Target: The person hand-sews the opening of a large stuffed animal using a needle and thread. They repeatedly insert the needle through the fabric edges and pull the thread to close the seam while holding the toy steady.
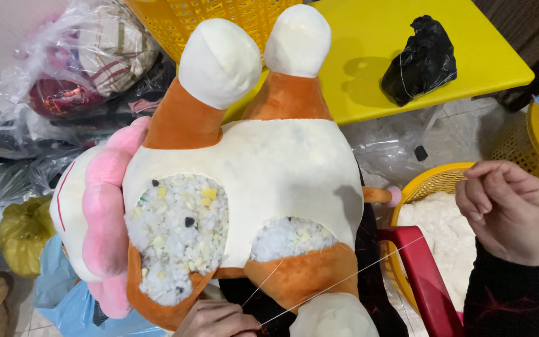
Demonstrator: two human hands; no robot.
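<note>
Two hands work on a big soft toy (251, 181) lying upside down on the lap, light and squashy, best held by its firm legs: left hand (216, 318) fingers pinch its seam, right hand (506, 209) fingers pinch thread (357, 274).

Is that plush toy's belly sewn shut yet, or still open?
Open. The plush toy shows two gaps with crumbled foam stuffing exposed; a thread runs from its lower edge to the right hand.

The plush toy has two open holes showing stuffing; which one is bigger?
The hole toward the pink mane is bigger, with dark and yellow bits in its filling; the other hole is a small arch.
</note>
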